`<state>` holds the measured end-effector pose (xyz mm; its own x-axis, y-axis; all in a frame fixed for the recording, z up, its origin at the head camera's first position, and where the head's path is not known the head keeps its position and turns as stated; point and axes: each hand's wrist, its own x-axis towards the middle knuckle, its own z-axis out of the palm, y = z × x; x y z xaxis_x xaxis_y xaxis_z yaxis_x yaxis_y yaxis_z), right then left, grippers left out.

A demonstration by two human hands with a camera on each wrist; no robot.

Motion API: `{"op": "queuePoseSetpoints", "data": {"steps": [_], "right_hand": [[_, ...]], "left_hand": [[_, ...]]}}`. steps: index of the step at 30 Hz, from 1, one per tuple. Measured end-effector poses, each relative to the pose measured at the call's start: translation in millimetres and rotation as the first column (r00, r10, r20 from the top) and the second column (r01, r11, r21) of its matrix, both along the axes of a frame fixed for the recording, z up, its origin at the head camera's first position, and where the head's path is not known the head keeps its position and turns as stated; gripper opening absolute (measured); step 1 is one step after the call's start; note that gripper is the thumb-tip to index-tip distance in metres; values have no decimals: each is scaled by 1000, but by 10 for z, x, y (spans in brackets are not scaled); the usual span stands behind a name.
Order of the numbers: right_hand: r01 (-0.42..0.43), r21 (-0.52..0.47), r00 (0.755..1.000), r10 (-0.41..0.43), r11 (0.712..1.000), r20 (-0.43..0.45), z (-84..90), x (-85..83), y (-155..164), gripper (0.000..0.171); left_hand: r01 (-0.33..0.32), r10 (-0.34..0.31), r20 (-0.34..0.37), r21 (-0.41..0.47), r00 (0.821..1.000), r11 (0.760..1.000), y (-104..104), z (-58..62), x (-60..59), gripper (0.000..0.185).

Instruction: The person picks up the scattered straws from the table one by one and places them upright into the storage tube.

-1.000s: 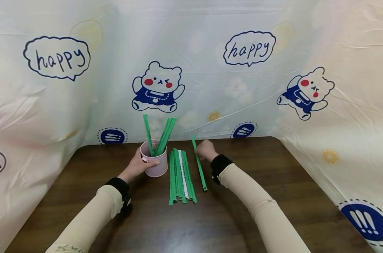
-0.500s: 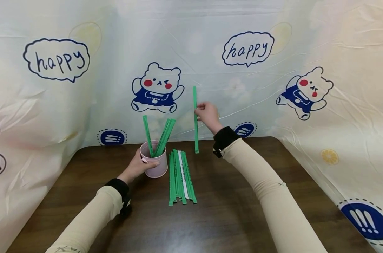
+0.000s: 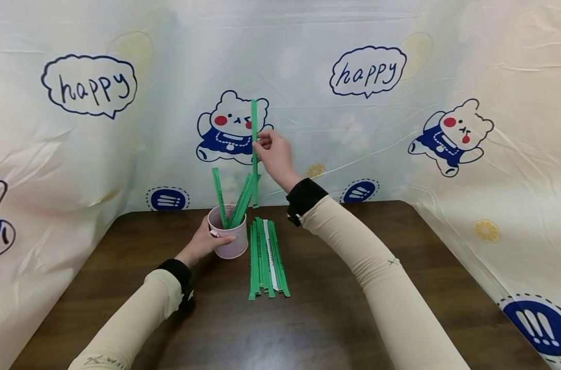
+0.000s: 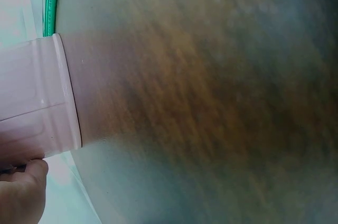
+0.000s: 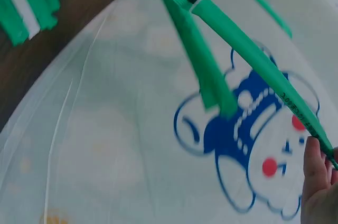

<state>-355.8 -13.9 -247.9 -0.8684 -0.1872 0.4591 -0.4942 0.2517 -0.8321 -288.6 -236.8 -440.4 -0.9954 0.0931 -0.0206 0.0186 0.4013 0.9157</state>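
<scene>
Pinching a long green paper-wrapped straw (image 3: 254, 154) upright above the pale pink cylindrical cup (image 3: 228, 241), the right hand (image 3: 273, 154) has its fingers clamped on it. The left hand (image 3: 206, 242) grips the cup near the brown wooden table's (image 3: 354, 308) far edge, beside a bundle of green wrapped straws (image 3: 264, 257).

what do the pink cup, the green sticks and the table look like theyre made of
Pink cup: probably plastic or painted metal; smooth, faintly glossy wall with a rolled rim.
Green sticks: look like straws in thin green paper sleeves, flat, matte, with small print; one shows white.
Table: dark wood or wood-look laminate; grain streaks, low sheen.
</scene>
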Motion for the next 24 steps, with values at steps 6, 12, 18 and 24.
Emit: {"op": "queuePoseSetpoints", "data": {"steps": [6,12,18,24], "right_hand": [[-64,33,998,64,997,-4,-191,102,-204,28],[-78,64,997,79,995,-15,-452,166,-365,28],[-97,132,995,97,987,4,-773,235,-475,28],[-91,173,996,90,981,15,-1028,277,-574,26]], "left_hand": [[9,-9,2,2,1000,1000,17,-1,2,103],[5,-5,7,-1,1000,1000,2,-11,-10,103],[5,-5,-5,-4,1000,1000,-2,5,-4,104],[4,-5,-11,-16,1000,1000,-5,7,-14,105]]}}
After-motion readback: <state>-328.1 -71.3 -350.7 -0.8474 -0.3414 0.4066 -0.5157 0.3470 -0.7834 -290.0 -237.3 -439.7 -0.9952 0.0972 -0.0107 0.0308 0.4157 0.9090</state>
